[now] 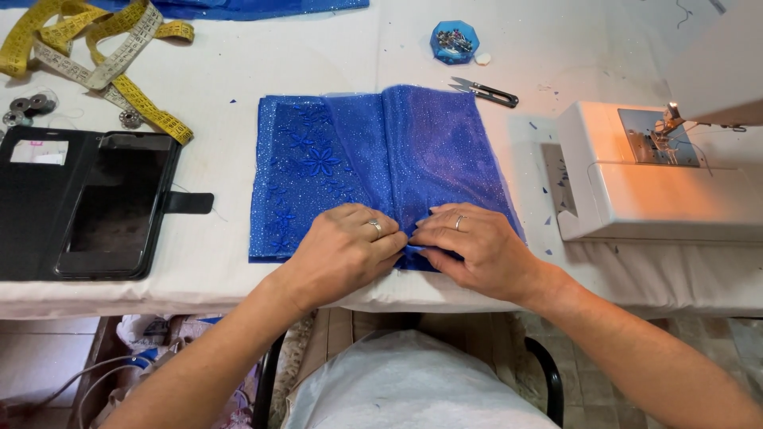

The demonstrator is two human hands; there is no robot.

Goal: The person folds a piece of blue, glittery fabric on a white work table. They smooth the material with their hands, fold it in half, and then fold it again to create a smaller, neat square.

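Note:
A folded piece of glittery blue fabric (381,151) with stitched flower shapes lies flat on the white table (238,71). My left hand (342,250) and my right hand (477,246) rest side by side on its near edge. Their fingertips meet at the fabric's middle fold and pinch it there. Each hand wears a ring.
A white sewing machine (652,175) stands at the right. Small thread snips (485,93) and a blue pin box (455,41) lie beyond the fabric. At the left are a phone in an open black case (103,206), a yellow measuring tape (103,56) and metal bobbins (32,103).

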